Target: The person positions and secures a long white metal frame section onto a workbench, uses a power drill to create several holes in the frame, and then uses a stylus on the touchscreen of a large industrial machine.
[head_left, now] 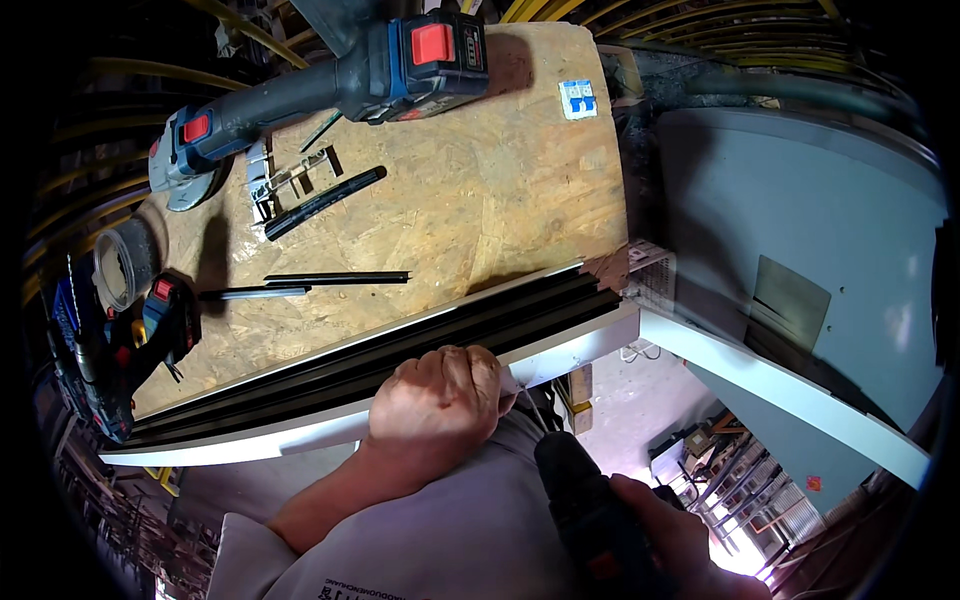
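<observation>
A long white frame profile (570, 357) with black grooves lies along the near edge of the wooden board. My left hand (435, 405) is closed over this profile near its middle, its fingertips hidden underneath. My right hand (665, 525) grips a dark cordless drill (580, 490) below the profile. A thin bit (537, 410) reaches from the drill up to the white outer face, close beside my left fingers. Whether its tip touches the profile, I cannot tell.
On the board (480, 190) rest an angle grinder (270, 100), a black marker (325, 203), thin black strips (340, 278) and a plastic tub (125, 262). Another cordless drill (105, 370) stands at the left. A second white profile (780, 385) slants away right, near a grey panel (800, 250).
</observation>
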`<state>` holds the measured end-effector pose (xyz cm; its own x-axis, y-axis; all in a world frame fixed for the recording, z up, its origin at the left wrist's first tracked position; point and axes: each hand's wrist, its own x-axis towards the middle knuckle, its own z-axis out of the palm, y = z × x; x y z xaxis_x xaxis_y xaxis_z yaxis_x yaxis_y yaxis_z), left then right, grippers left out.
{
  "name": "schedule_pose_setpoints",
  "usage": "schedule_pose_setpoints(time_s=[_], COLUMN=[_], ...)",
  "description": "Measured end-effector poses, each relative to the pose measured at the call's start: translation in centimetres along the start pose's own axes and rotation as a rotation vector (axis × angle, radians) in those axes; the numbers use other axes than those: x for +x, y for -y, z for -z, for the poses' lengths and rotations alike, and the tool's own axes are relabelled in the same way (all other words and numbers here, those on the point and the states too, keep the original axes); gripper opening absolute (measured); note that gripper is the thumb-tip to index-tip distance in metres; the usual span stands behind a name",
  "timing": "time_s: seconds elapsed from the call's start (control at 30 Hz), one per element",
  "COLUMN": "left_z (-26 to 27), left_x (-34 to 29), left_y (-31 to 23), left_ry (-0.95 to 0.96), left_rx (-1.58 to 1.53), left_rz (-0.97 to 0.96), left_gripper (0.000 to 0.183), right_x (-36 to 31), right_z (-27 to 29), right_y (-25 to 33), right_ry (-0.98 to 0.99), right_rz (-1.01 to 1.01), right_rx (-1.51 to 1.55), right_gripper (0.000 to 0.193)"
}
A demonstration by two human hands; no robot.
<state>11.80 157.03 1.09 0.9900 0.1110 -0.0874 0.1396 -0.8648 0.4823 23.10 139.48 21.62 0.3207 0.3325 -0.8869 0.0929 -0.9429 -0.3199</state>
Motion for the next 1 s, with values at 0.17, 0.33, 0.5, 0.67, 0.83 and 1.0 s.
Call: schedule_pose_setpoints(time_s=[0.17, 0.33, 0.5, 0.67, 0.83, 1.0], left_z=[-0.4, -0.3, -0.1, 0.0, 0.0, 0.3], left_x=[-0.1, -0.1, 0.0, 0.0, 0.1, 0.2], left_y=[0.0, 0.1, 0.1, 0.0, 0.0, 0.0], left_ry=[-0.015, 0.001, 0.008, 0.01, 0.04, 0.093], left_rx=[0.035, 0.016, -0.008, 0.011, -0.012, -0.051], left_rz=[-0.003, -0.008, 0.002, 0.0, 0.005, 0.021], left_gripper=[0.046, 0.047, 0.046, 0.044, 0.043, 0.044], right_x=[0.3, 0.5, 0.7, 0.6, 0.9, 1.5], right_z=[0.9, 1.2, 2.0, 1.8, 2.7, 3.8], right_y=[1.0, 1.4, 2.2, 1.4, 1.8, 2.3], right_ry=[0.024, 0.062, 0.127, 0.129, 0.118, 0.13], right_rz=[0.101, 0.065, 0.036, 0.111, 0.198, 0.229], right_rx=[0.094, 0.114, 0.08, 0.105, 0.065, 0.022], right_gripper=[0.07, 0.068, 0.064, 0.067, 0.071, 0.075])
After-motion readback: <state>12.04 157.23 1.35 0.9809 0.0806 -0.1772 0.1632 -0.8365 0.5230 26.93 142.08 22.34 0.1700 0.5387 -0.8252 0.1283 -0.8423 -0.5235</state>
